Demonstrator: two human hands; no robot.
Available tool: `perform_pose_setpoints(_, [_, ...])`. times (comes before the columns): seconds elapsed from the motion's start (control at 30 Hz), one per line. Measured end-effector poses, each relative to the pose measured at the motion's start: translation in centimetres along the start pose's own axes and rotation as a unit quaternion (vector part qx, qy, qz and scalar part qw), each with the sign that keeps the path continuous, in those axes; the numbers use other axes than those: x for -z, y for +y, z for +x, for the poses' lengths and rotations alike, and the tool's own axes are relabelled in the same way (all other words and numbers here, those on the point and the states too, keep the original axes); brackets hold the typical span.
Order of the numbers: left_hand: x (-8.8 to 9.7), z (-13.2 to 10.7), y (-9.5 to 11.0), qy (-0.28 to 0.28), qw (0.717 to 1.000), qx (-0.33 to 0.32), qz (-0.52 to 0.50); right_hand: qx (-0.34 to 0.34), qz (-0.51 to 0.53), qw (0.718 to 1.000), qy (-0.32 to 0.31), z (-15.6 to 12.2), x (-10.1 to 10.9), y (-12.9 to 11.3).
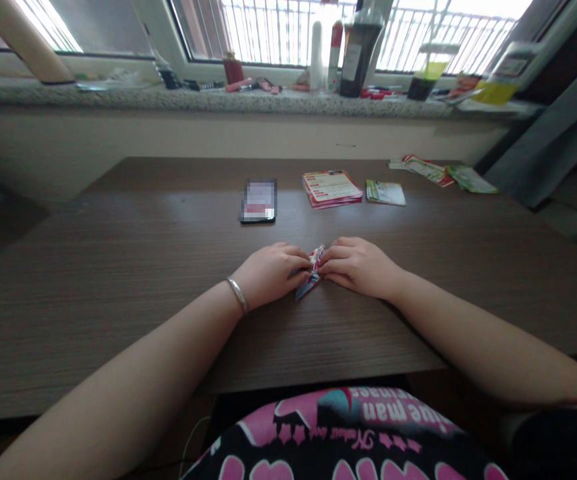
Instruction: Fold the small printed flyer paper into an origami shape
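Between my two hands, low over the brown table, is a small folded piece of printed paper in red, white and blue. My left hand, with a silver bangle at the wrist, pinches it from the left. From the right, my right hand grips its other side with the fingertips. The paper's upper tip and its lower pointed end show; its middle is partly hidden by fingers. Beyond my hands lies a stack of printed sheets with red edges.
A phone with a blurred screen lies beyond my left hand. Green-and-white printed papers and more leaflets lie at the back right of the table. Bottles and small items line the stone windowsill.
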State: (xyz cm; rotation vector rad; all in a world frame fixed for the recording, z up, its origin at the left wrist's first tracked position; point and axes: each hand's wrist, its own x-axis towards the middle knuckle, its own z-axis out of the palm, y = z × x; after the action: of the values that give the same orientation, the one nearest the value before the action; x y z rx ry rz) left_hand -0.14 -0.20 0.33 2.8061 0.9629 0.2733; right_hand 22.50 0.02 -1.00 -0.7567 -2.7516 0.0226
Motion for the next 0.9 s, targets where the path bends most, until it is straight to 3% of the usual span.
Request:
perform_pose_setpoints(0.2, [-0.21,-0.04,-0.11,0.008,0.999,0.035,0.001,-0.036,-0.042,0.998,-0.010,0.09,-0.08,-0.49])
perform_pose_setpoints(0.4, [-0.37,0.02,-0.20,0.026,0.999,-0.022,0.032,-0.059,-0.057,0.997,-0.010,0.15,-0.17,-0.73])
perform_pose_setpoints(0.57, [-0.51,0.01,-0.23,0.054,0.994,-0.029,0.087,-0.078,-0.061,0.995,-0.002,0.16,-0.19,-0.77])
perform_pose_setpoints(0.9, [-0.09,0.05,0.55,0.024,0.993,0.013,0.111,-0.075,-0.050,0.996,0.016,0.27,-0.31,-0.81])
